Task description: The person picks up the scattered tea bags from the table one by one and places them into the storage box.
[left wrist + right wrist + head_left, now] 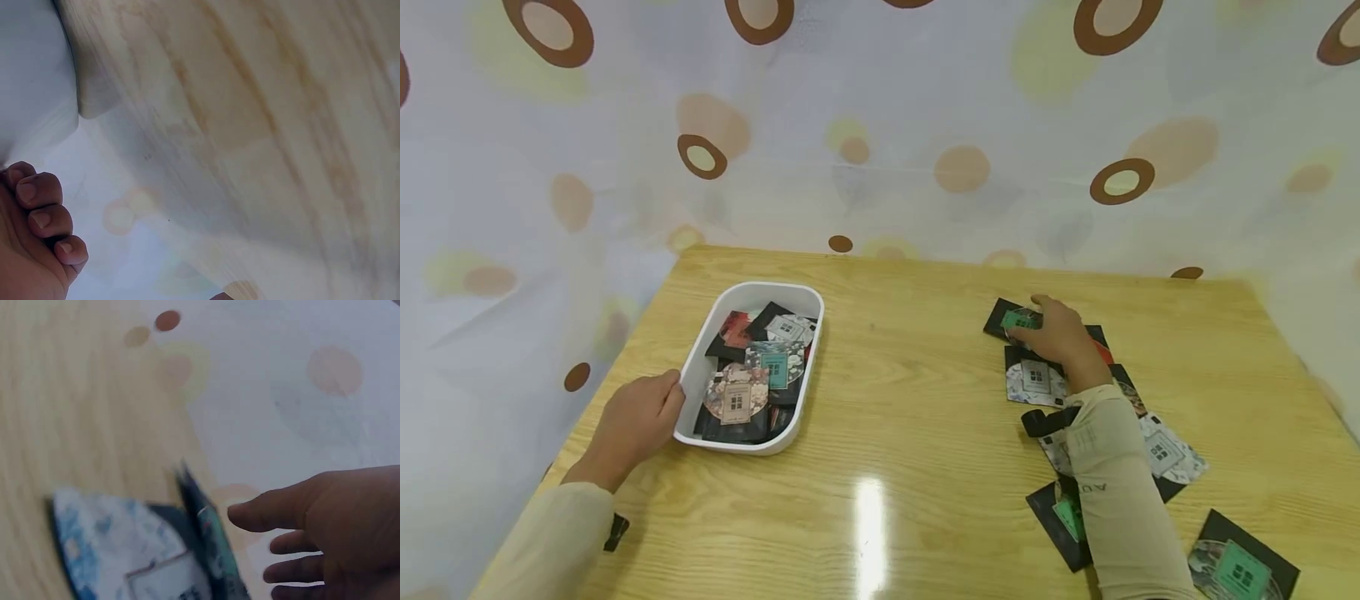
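Nearest you, well right of the white tub (741, 448), a packet with a green label (1242, 570) lies flat on the wooden table (925, 400). Between it and the tub, a second green-labelled packet (1066, 518) sits partly under your right sleeve (1123, 500). At the tub's near left corner your left hand (636, 422) grips the rim, fingers curled. In the tub, a heap of mixed packets (736, 404), pink floral one nearest you. Farther out, right of the tub, a grey floral packet (1032, 382) lies just below your right hand (1060, 333). That hand's thumb and fingers stand apart, nothing gripped; on its tub side, partly beneath the fingertips, lies a black packet with a green patch (1018, 318). Contact there: cannot tell. Behind the tub, beyond the table, hangs a spotted curtain (880, 83).
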Demonstrator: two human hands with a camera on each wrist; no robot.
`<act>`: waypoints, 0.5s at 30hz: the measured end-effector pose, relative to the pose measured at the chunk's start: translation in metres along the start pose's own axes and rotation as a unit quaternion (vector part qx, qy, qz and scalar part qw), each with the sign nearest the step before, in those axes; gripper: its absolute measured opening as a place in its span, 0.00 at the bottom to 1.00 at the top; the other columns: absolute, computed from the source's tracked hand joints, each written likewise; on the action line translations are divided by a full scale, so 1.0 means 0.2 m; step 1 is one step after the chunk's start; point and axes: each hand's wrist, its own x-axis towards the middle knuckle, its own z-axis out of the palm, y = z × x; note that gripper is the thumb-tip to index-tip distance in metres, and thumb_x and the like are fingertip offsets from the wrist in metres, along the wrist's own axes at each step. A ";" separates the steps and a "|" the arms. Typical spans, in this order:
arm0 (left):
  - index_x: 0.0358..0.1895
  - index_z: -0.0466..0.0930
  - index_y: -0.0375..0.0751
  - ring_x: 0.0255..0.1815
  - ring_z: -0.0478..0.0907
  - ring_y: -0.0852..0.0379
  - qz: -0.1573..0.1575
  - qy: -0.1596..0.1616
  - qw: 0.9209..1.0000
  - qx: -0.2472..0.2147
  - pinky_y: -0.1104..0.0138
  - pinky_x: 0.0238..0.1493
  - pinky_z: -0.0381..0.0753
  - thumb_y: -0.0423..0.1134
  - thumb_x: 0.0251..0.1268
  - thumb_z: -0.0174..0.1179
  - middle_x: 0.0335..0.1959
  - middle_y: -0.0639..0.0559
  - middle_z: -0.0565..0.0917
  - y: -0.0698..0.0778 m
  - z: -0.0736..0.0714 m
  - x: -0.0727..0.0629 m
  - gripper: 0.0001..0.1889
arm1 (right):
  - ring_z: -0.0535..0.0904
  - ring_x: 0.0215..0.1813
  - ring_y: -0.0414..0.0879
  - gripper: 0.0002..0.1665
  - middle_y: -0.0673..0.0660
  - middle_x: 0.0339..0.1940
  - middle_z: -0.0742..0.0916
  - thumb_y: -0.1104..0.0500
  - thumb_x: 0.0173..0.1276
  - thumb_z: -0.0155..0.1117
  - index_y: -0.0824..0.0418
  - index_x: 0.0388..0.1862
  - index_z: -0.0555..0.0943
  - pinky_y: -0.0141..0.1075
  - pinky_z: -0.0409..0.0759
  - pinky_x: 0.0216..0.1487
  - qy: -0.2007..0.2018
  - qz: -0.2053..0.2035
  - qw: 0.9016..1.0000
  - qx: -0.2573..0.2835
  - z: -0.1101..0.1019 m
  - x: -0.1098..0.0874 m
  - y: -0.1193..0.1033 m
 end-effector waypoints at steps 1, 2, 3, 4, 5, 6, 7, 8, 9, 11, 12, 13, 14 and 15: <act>0.25 0.63 0.42 0.21 0.61 0.54 -0.003 0.000 1.000 -0.004 0.62 0.28 0.61 0.36 0.75 0.38 0.16 0.52 0.63 0.00 0.00 -0.01 0.15 | 0.60 0.72 0.77 0.48 0.77 0.75 0.64 0.48 0.72 0.59 0.69 0.79 0.50 0.68 0.65 0.66 0.005 0.004 1.000 -0.019 0.00 0.01 0.01; 0.25 0.63 0.42 0.21 0.61 0.54 -0.006 0.001 1.000 -0.006 0.62 0.28 0.61 0.36 0.75 0.38 0.16 0.51 0.63 0.00 0.00 -0.01 0.15 | 0.62 0.70 0.77 0.49 0.77 0.74 0.65 0.47 0.72 0.60 0.69 0.79 0.50 0.68 0.65 0.66 0.011 0.007 0.999 -0.033 0.00 0.03 0.01; 0.25 0.63 0.42 0.22 0.61 0.54 -0.009 0.001 1.000 -0.006 0.63 0.28 0.61 0.36 0.75 0.38 0.17 0.51 0.63 0.00 0.00 -0.02 0.15 | 0.65 0.69 0.76 0.50 0.77 0.73 0.67 0.47 0.71 0.60 0.69 0.80 0.50 0.67 0.66 0.65 0.017 0.011 0.999 -0.048 0.01 0.03 0.01; 0.25 0.63 0.42 0.22 0.61 0.54 -0.011 0.002 1.000 -0.007 0.63 0.28 0.61 0.36 0.75 0.38 0.17 0.51 0.63 0.00 0.00 -0.02 0.15 | 0.66 0.67 0.76 0.50 0.77 0.72 0.67 0.46 0.71 0.60 0.68 0.80 0.50 0.67 0.66 0.65 0.021 0.013 0.998 -0.062 0.02 0.04 0.01; 0.25 0.63 0.42 0.22 0.61 0.54 -0.012 0.003 1.000 -0.007 0.63 0.28 0.61 0.36 0.75 0.38 0.17 0.51 0.63 0.00 0.00 -0.03 0.14 | 0.66 0.67 0.76 0.50 0.76 0.72 0.67 0.45 0.70 0.60 0.68 0.80 0.50 0.68 0.65 0.65 0.025 0.017 0.997 -0.070 0.02 0.04 0.01; 0.25 0.63 0.42 0.22 0.61 0.54 -0.012 0.004 1.000 -0.006 0.63 0.28 0.61 0.36 0.75 0.38 0.17 0.51 0.63 0.00 0.00 -0.03 0.14 | 0.65 0.68 0.76 0.50 0.76 0.72 0.67 0.45 0.70 0.61 0.67 0.79 0.51 0.68 0.63 0.65 0.030 0.022 0.997 -0.072 0.03 0.04 0.00; 0.25 0.63 0.42 0.22 0.61 0.55 -0.010 0.004 1.000 -0.005 0.63 0.27 0.60 0.36 0.75 0.38 0.17 0.51 0.63 0.00 0.00 -0.03 0.15 | 0.64 0.68 0.76 0.50 0.76 0.71 0.67 0.45 0.69 0.61 0.67 0.79 0.52 0.69 0.61 0.65 0.037 0.024 0.996 -0.072 0.04 0.04 0.00; 0.25 0.63 0.42 0.21 0.60 0.55 -0.009 0.004 1.000 -0.003 0.63 0.27 0.60 0.36 0.75 0.38 0.17 0.52 0.63 -0.01 0.00 -0.03 0.15 | 0.63 0.69 0.76 0.48 0.76 0.71 0.68 0.45 0.69 0.62 0.66 0.78 0.55 0.70 0.60 0.66 0.045 0.025 0.996 -0.074 0.04 0.03 -0.01; 0.25 0.63 0.42 0.21 0.60 0.55 -0.008 0.004 1.000 -0.003 0.64 0.27 0.60 0.36 0.75 0.38 0.17 0.52 0.63 -0.01 0.00 -0.03 0.15 | 0.64 0.69 0.76 0.46 0.76 0.70 0.69 0.45 0.69 0.63 0.66 0.77 0.58 0.69 0.61 0.66 0.054 0.023 0.996 -0.070 0.04 0.03 -0.01; 0.25 0.62 0.42 0.21 0.60 0.55 -0.008 0.002 1.000 -0.003 0.64 0.27 0.59 0.36 0.75 0.38 0.16 0.52 0.62 -0.01 0.00 -0.02 0.15 | 0.68 0.67 0.73 0.40 0.74 0.67 0.74 0.47 0.69 0.64 0.66 0.73 0.66 0.67 0.63 0.66 0.073 0.023 0.996 -0.050 0.04 0.01 -0.02; 0.25 0.62 0.43 0.20 0.59 0.55 -0.006 0.000 1.000 -0.002 0.64 0.26 0.59 0.36 0.75 0.37 0.16 0.52 0.62 0.00 0.00 -0.02 0.15 | 0.72 0.64 0.71 0.36 0.73 0.64 0.77 0.48 0.69 0.64 0.66 0.69 0.70 0.65 0.67 0.64 0.083 0.023 0.996 -0.037 0.04 0.00 -0.02; 0.25 0.62 0.42 0.20 0.59 0.55 -0.006 -0.003 1.000 -0.003 0.64 0.26 0.59 0.36 0.75 0.37 0.16 0.51 0.62 0.00 0.00 -0.01 0.15 | 0.75 0.60 0.69 0.31 0.72 0.60 0.80 0.50 0.70 0.63 0.66 0.66 0.74 0.63 0.71 0.61 0.092 0.024 0.995 -0.021 0.04 -0.01 -0.02; 0.24 0.62 0.43 0.20 0.58 0.55 -0.005 -0.006 1.000 -0.004 0.64 0.26 0.58 0.37 0.75 0.37 0.16 0.51 0.62 0.00 0.00 -0.01 0.15 | 0.78 0.55 0.67 0.27 0.71 0.56 0.83 0.51 0.71 0.62 0.66 0.62 0.77 0.60 0.74 0.58 0.101 0.024 0.995 -0.003 0.04 -0.02 -0.01; 0.24 0.62 0.43 0.20 0.58 0.55 -0.004 -0.008 1.000 -0.005 0.65 0.26 0.58 0.37 0.75 0.37 0.16 0.52 0.62 0.00 0.00 0.00 0.16 | 0.80 0.51 0.65 0.24 0.70 0.53 0.84 0.53 0.71 0.61 0.66 0.59 0.79 0.58 0.76 0.54 0.108 0.026 0.994 0.022 0.04 -0.03 0.00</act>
